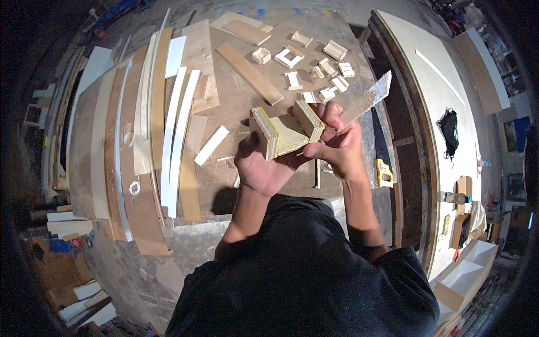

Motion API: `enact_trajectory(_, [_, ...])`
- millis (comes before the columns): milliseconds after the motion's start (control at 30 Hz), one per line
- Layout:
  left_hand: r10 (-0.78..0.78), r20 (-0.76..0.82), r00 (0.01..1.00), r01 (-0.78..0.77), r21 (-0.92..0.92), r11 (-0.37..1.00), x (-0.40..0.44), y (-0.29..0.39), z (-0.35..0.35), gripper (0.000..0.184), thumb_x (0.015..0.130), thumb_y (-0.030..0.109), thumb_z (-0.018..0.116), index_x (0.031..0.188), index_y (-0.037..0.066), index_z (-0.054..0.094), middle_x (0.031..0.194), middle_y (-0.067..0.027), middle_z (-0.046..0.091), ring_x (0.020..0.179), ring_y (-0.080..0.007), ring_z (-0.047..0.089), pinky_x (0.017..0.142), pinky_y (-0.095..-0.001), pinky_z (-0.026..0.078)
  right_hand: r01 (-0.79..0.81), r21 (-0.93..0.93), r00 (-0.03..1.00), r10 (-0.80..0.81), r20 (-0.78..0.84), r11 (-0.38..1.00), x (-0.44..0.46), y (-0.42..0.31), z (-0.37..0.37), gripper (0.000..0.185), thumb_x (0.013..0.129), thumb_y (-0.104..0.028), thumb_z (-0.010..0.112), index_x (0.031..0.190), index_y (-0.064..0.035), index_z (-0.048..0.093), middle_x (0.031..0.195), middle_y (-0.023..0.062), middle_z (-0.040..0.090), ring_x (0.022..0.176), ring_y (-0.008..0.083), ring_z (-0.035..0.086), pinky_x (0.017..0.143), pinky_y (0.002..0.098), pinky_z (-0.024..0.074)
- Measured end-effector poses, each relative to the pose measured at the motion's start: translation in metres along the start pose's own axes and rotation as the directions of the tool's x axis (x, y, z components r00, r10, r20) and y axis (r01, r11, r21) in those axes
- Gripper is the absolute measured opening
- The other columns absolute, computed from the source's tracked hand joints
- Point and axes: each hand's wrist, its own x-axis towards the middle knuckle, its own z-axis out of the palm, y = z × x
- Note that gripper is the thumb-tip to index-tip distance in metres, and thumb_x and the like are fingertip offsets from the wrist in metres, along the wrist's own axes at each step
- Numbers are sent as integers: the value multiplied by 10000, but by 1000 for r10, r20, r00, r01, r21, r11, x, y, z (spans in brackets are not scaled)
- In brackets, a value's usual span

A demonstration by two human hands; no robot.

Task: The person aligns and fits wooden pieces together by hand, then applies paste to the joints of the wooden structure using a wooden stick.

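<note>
A small H-shaped wooden piece (289, 132) with yellowish edges is held up over the worktable. My left hand (263, 168) supports it from below and at its left side, fingers partly hidden behind it. At its right side, my right hand (339, 143) has the thumb near the lower right corner and the fingers curled. A flat strip (365, 104) with a whitish, rough end sticks out from my right hand toward the upper right. How the fingers grip the strip is partly hidden.
Several small wooden assemblies (289, 57) lie on the worktable (331, 28) beyond my hands. Long boards and white strips (171, 146) are on the left. A handsaw with a yellow handle (384, 173) lies at the right edge. Another table (418, 73) holds black netting (448, 133).
</note>
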Motion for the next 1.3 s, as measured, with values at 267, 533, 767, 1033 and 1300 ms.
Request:
enact_trajectory(267, [40, 17, 999, -42, 113, 993, -3, -1, -17, 992, 742, 675, 568, 1390, -54, 383, 1333, -180, 507, 1198, -280, 521, 962, -394, 454, -66, 70, 997, 68, -22, 995, -2, -5, 5, 592, 592, 146, 834, 809, -123, 354, 1108, 112, 605, 1200, 279, 567, 1042, 432, 463])
enact_trajectory(533, [-47, 104, 993, 53, -49, 997, 4, 3, -21, 898, 741, 508, 714, 1419, 21, 384, 1420, -222, 443, 1302, -372, 460, 1077, -514, 406, -136, -27, 990, 135, -42, 990, -2, -11, 3, 585, 600, 164, 814, 822, -125, 357, 1159, 152, 602, 1212, 273, 557, 1036, 424, 465])
enact_trajectory(767, [-7, -49, 999, 12, 101, 995, 2, 0, -5, 1042, 750, 649, 623, 1401, -102, 313, 1385, -300, 403, 1246, -395, 475, 922, -390, 508, -170, 170, 980, 185, -77, 971, 0, -19, 5, 615, 591, 50, 883, 847, -138, 357, 1272, 259, 572, 1179, 285, 585, 946, 356, 517])
enact_trajectory(1033, [-24, 31, 999, 16, 237, 971, 0, -3, -13, 1092, 696, 745, 590, 1386, -74, 379, 1403, -279, 390, 1247, -318, 462, 918, -348, 460, -139, -80, 990, 136, -46, 987, 0, -23, -7, 610, 584, -27, 912, 821, -143, 362, 1151, 194, 656, 1141, 228, 585, 953, 348, 473])
enact_trajectory(1300, [102, 13, 995, -103, 26, 994, -12, -12, -29, 824, 652, 394, 782, 1342, 51, 490, 1311, -125, 557, 1241, -285, 524, 1029, -442, 440, -1, -516, 998, 35, 55, 856, -3, -47, -4, 555, 727, -401, 843, 831, -122, 374, 1150, 198, 649, 1183, 255, 550, 1059, 404, 352])
